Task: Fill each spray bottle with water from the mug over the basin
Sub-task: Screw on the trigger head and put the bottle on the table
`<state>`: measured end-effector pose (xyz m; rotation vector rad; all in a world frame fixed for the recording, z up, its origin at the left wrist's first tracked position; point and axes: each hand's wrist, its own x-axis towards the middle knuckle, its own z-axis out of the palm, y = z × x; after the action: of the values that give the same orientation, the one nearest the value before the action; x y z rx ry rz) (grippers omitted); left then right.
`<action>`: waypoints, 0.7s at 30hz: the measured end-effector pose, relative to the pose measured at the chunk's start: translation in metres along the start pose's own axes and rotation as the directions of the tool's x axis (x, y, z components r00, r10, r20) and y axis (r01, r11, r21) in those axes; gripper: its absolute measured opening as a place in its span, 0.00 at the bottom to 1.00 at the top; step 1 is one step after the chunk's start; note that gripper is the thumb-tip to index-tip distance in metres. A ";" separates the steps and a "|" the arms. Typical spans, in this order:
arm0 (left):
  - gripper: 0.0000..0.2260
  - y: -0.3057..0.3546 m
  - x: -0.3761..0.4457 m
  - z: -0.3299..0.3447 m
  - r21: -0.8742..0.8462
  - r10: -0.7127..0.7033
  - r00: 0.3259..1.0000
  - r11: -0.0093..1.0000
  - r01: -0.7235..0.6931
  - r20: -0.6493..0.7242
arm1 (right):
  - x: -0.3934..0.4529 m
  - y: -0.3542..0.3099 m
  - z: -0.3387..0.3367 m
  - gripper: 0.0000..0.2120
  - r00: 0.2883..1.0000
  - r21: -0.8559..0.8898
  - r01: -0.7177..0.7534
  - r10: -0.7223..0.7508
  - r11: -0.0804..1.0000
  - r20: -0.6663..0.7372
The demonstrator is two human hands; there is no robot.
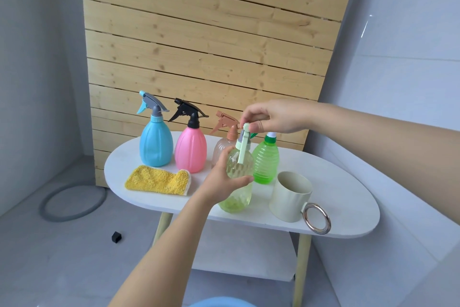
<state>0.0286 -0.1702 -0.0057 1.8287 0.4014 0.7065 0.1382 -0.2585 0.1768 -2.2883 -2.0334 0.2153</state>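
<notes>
A pale yellow-green spray bottle is held upright at the front of a white oval worktop, just left of a cream mug with a metal ring handle. The bottle's belly is wrapped by the left hand, its grip curled round the clear plastic with the thumb laid across the front. The mint-green spray head at the bottle's neck is pinched from above by the right hand, thumb and fingertips pressed together on its top end. Whether the head is screwed on or loose cannot be told.

Just behind the mug a green ribbed bottle is seen with a white-and-green neck. Farther left of the mug, along the back of the worktop, a clear peach bottle with a tan trigger, a pink bottle with a black trigger and a blue bottle with a grey-and-blue trigger are lined up, all upright. A yellow cloth is laid flat well to the left of the mug, in front of the blue and pink bottles. A wooden slat panel is propped behind the worktop.
</notes>
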 end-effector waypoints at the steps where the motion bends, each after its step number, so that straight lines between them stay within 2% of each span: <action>1: 0.35 -0.001 0.001 0.000 0.000 0.003 1.000 1.000 -0.003 -0.007 | 0.001 0.000 0.002 0.08 1.000 0.021 0.002 -0.002 1.000 -0.019; 6: 0.31 -0.002 -0.001 0.006 0.010 0.014 0.999 1.000 -0.014 -0.051 | 0.005 -0.011 0.009 0.10 0.987 -0.077 -0.011 -0.001 0.997 -0.160; 9: 0.36 -0.002 -0.001 0.007 0.016 0.016 0.998 1.000 -0.015 -0.067 | 0.012 -0.020 0.013 0.15 0.968 -0.152 -0.063 0.023 0.986 -0.249; 12: 0.36 -0.002 -0.001 0.008 0.029 0.049 0.996 0.998 -0.047 -0.074 | 0.021 -0.030 0.016 0.20 0.942 -0.217 -0.161 0.084 0.963 -0.326; 18: 0.37 -0.004 0.001 0.009 0.035 0.048 0.995 0.998 -0.045 -0.084 | 0.037 -0.044 0.017 0.26 0.894 -0.278 -0.357 0.240 0.892 -0.379; 21: 0.38 -0.005 0.001 0.009 0.036 0.047 0.996 0.998 -0.044 -0.080 | 0.036 -0.044 0.017 0.27 0.882 -0.251 -0.384 0.272 0.889 -0.385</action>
<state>0.0351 -0.1744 -0.0118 1.8502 0.4280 0.8117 0.0966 -0.2184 0.1647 -2.6251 -1.5881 -0.5041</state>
